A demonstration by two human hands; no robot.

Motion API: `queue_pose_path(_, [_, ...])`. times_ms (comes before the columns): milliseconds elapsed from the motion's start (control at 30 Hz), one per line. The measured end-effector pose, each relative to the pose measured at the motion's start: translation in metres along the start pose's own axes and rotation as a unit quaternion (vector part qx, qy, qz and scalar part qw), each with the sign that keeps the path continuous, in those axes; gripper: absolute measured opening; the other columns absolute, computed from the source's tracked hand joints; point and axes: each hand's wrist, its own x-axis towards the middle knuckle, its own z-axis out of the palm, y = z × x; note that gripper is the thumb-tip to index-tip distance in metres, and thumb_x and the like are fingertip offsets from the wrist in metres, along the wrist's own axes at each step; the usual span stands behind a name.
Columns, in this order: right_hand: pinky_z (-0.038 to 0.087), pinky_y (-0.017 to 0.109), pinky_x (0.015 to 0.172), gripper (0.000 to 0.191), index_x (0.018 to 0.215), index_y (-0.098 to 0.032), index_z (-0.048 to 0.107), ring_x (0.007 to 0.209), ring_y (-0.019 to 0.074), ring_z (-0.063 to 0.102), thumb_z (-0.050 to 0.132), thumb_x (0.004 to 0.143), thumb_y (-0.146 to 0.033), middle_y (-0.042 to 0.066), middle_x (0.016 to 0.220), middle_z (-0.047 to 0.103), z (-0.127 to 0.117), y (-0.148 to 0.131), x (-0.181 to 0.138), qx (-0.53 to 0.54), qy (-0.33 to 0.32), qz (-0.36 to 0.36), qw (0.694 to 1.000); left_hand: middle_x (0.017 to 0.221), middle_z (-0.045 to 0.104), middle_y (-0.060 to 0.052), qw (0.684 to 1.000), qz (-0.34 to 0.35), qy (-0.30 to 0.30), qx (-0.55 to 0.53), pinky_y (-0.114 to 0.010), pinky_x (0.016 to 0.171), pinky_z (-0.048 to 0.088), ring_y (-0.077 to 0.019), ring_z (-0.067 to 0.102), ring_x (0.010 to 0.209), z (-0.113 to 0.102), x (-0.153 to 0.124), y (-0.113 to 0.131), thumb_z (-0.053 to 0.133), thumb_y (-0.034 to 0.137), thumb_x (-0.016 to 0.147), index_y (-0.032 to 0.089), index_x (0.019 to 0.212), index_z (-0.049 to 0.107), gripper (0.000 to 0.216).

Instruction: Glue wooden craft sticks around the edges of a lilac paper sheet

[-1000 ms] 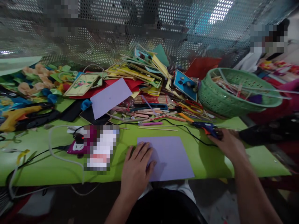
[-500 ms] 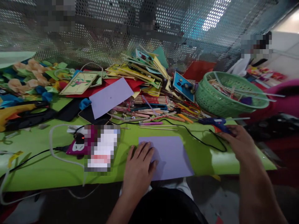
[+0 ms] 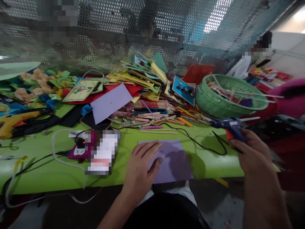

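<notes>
A sheet of purple paper [image 3: 176,162] lies at the front edge of the green-covered table [image 3: 209,165]. My left hand [image 3: 143,162] rests over its left part, fingers stretched out. In my right hand [image 3: 252,146] is a blue glue gun [image 3: 232,125] with an orange trigger, raised off the table at the right. Its nozzle points left, and a glue stick [image 3: 250,119] juts from its back. The black cord [image 3: 202,147] of the glue gun runs left across the table.
Behind lie several pencils [image 3: 147,119], a second purple sheet [image 3: 111,101] and a pile of cards [image 3: 143,78]. A green basket [image 3: 202,98] stands back right. At left are a phone [image 3: 103,156], a magenta power strip [image 3: 77,151] and a yellow glue gun [image 3: 19,119]. A person [image 3: 240,68] is far right.
My right hand has lifted the blue glue gun off the table. My left hand stays on the purple paper, its fingers shifted slightly. The view has moved a little.
</notes>
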Motion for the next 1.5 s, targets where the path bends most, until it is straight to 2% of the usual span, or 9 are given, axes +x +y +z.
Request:
queue_pose_path(200, [0.047,0.026,0.053,0.06,0.095,-0.026,0.072,0.065,0.0141,0.056,0.093,0.039,-0.034,-0.003,0.082,0.066,-0.005,-0.009,-0.016,0.061,-0.023,0.005,0.998,0.161,0.05,-0.014,0.943,-0.07,-0.105,-0.307,-0.035,0.089,0.059,-0.0165,0.069,0.093,0.02,0.067,0.035,0.067,0.025,0.096,0.029,0.161,0.044,0.069])
queue_pose_path(433, [0.049,0.027,0.06,0.064,0.101,-0.027,0.076,0.077,0.017,0.061,0.093,0.04,-0.028,-0.001,0.092,0.069,-0.012,-0.006,-0.028,0.072,-0.043,-0.002,0.996,0.133,0.069,-0.013,0.847,-0.093,-0.177,-0.492,-0.031,0.089,0.053,-0.0166,0.066,0.098,0.071,0.102,0.034,0.073,0.025,0.091,0.02,0.152,0.055,0.064])
queue_pose_path(633, [0.048,0.022,0.065,0.064,0.101,-0.027,0.078,0.081,0.0143,0.06,0.094,0.039,-0.022,-0.003,0.091,0.071,-0.014,-0.003,-0.028,0.1,-0.031,0.008,0.995,0.088,0.073,-0.005,0.922,-0.083,-0.147,-0.349,-0.028,0.077,0.048,-0.0169,0.064,0.083,0.045,0.091,0.039,0.065,0.042,0.097,0.015,0.093,0.076,0.029])
queue_pose_path(767, [0.046,0.024,0.058,0.06,0.097,-0.026,0.078,0.069,0.0137,0.057,0.093,0.039,-0.024,-0.002,0.082,0.069,-0.015,-0.004,-0.026,0.127,-0.019,0.032,0.991,0.085,0.073,-0.003,0.959,-0.081,-0.097,-0.253,-0.026,0.077,0.049,-0.0165,0.066,0.084,-0.008,0.058,0.042,0.061,0.037,0.102,0.018,0.09,0.076,0.027])
queue_pose_path(1000, [0.047,0.025,0.053,0.045,0.091,-0.024,0.077,0.064,0.0146,0.059,0.089,0.049,-0.035,0.001,0.078,0.068,-0.021,-0.011,-0.017,0.167,-0.016,0.064,0.984,0.098,0.081,0.005,0.98,0.033,-0.194,0.034,-0.016,0.072,0.058,-0.0123,0.076,0.083,-0.089,-0.076,-0.001,0.062,0.028,0.101,0.036,0.118,0.077,0.024])
queue_pose_path(1100, [0.051,0.025,0.055,0.048,0.089,-0.026,0.077,0.062,0.0146,0.06,0.093,0.045,-0.034,0.0,0.075,0.068,-0.024,-0.016,-0.015,0.16,-0.046,0.066,0.984,0.143,0.071,0.0,0.965,0.035,-0.154,0.211,-0.021,0.084,0.064,-0.0191,0.079,0.108,-0.109,-0.137,-0.027,0.063,0.031,0.098,0.036,0.151,0.058,0.054])
queue_pose_path(1167, [0.052,0.028,0.052,0.049,0.085,-0.025,0.077,0.059,0.0166,0.06,0.095,0.041,-0.036,0.002,0.071,0.068,-0.025,-0.02,-0.018,0.119,-0.098,0.11,0.982,0.148,0.067,0.001,0.954,-0.006,-0.112,0.277,-0.021,0.082,0.065,-0.0187,0.078,0.112,-0.119,-0.164,-0.036,0.058,0.031,0.1,0.037,0.154,0.054,0.055])
queue_pose_path(1300, [0.048,0.031,0.045,0.048,0.076,-0.025,0.078,0.051,0.0186,0.059,0.096,0.035,-0.041,0.005,0.066,0.069,-0.016,-0.023,-0.027,0.052,-0.181,0.177,0.966,0.136,0.074,0.004,0.958,-0.037,-0.068,0.277,-0.026,0.085,0.066,-0.0185,0.078,0.109,-0.116,-0.168,-0.03,0.056,0.037,0.103,0.038,0.14,0.065,0.039])
queue_pose_path(1500, [0.051,0.03,0.049,0.047,0.073,-0.025,0.077,0.058,0.0187,0.06,0.096,0.034,-0.045,0.006,0.073,0.072,0.014,-0.022,-0.038,0.066,-0.191,0.19,0.961,0.142,0.071,-0.003,0.972,-0.02,-0.083,0.219,-0.045,0.104,0.06,-0.0234,0.068,0.128,-0.059,-0.105,-0.01,0.054,0.028,0.106,0.028,0.138,0.066,0.034])
